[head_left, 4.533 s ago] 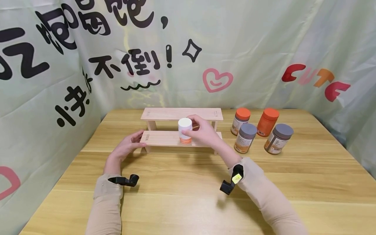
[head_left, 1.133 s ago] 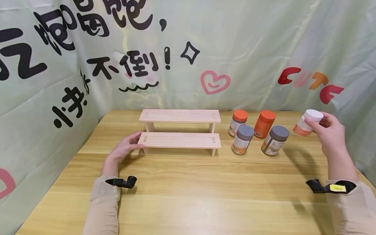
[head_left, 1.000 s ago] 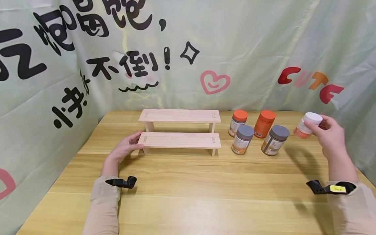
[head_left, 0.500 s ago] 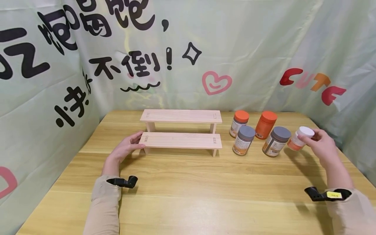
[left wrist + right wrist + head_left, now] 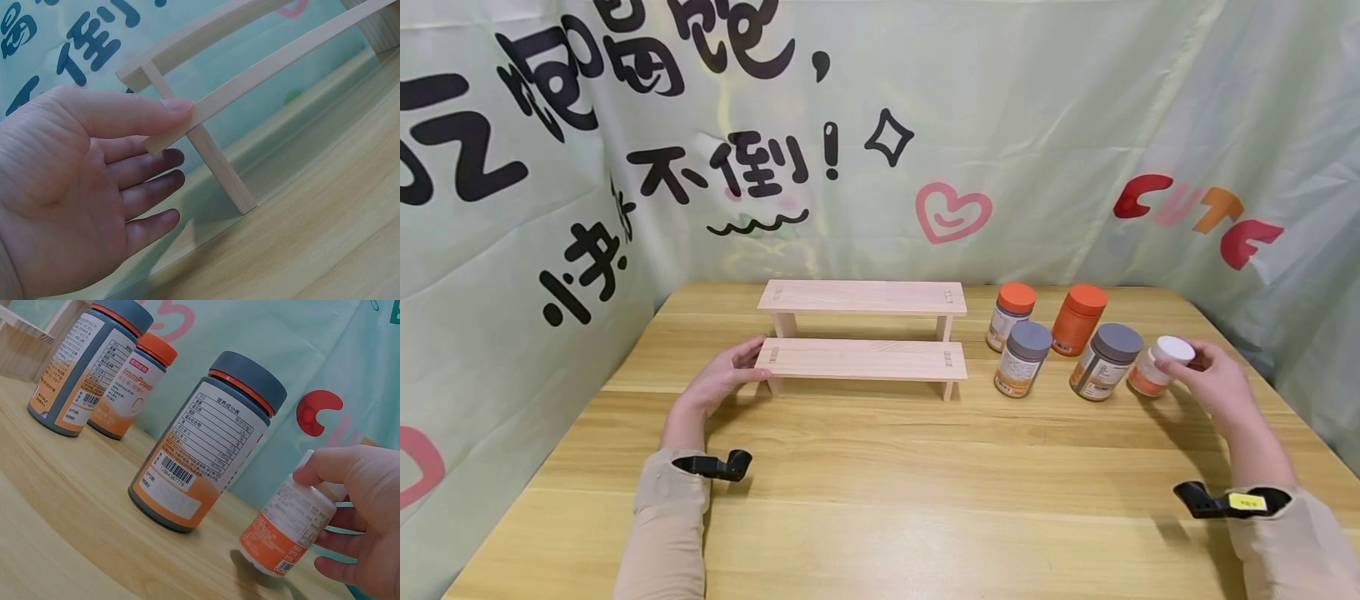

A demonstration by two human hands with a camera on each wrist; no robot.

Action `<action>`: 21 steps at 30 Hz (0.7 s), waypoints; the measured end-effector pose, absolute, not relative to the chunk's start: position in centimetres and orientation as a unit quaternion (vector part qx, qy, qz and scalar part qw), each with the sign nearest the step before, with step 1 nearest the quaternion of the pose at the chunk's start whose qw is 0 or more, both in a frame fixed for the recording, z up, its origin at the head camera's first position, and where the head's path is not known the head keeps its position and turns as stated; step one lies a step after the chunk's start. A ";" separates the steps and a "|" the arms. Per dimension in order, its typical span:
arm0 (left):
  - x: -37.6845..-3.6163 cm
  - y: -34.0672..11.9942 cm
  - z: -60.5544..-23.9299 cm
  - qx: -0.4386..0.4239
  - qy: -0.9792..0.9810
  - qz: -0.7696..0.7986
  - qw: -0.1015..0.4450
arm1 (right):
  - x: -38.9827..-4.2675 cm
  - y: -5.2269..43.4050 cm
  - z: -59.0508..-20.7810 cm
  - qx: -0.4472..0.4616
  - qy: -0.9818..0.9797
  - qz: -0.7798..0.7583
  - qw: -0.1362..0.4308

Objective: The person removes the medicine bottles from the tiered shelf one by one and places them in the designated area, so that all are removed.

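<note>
- Head view: we are sitting at a wooden table [image 5: 880, 467] hung round with a printed green backdrop [image 5: 1045, 125], both arms spread wide.
- We are keeping a two-step wooden rack [image 5: 861, 358] near the table's back edge; our left hand [image 5: 718, 385] is resting at its lower left end, thumb on top of the board and fingers relaxed below, likely steadying it.
- Four larger bottles [image 5: 1063, 337], two grey-capped and two orange-capped, are standing upright in a cluster right of the rack.
- We are pinching the small white-capped bottle [image 5: 1153, 367] by its cap in our right hand [image 5: 1213, 385], tilted, its base at or just off the tabletop beside the nearest grey-capped bottle [image 5: 203, 450]; contact is unclear.
</note>
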State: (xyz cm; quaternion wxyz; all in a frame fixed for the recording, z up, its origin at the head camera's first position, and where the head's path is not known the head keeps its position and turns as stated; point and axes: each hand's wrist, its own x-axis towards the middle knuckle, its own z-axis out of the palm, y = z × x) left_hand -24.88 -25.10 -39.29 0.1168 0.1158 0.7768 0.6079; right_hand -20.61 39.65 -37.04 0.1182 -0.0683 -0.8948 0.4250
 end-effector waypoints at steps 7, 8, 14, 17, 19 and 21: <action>-24.9 -25.2 -39.5 0.118 0.778 0.606 0.116 | -20.6 39.8 -37.4 -0.081 -0.903 0.409 0.100; -24.9 -25.2 -39.5 0.118 0.778 0.606 0.115 | -20.6 39.8 -37.4 -0.081 -0.904 0.408 0.098; -24.9 -25.2 -39.5 0.115 0.781 0.603 0.114 | -20.6 40.0 -37.7 -0.070 -0.890 0.437 0.106; -24.9 -25.2 -39.5 0.115 0.782 0.603 0.113 | -20.5 40.1 -37.9 -0.063 -0.881 0.457 0.108; -24.9 -25.2 -39.5 0.116 0.780 0.604 0.114 | -20.5 40.2 -37.9 -0.060 -0.877 0.464 0.106; -25.0 -25.2 -39.5 0.115 0.779 0.606 0.113 | -20.5 40.2 -37.9 -0.060 -0.877 0.466 0.104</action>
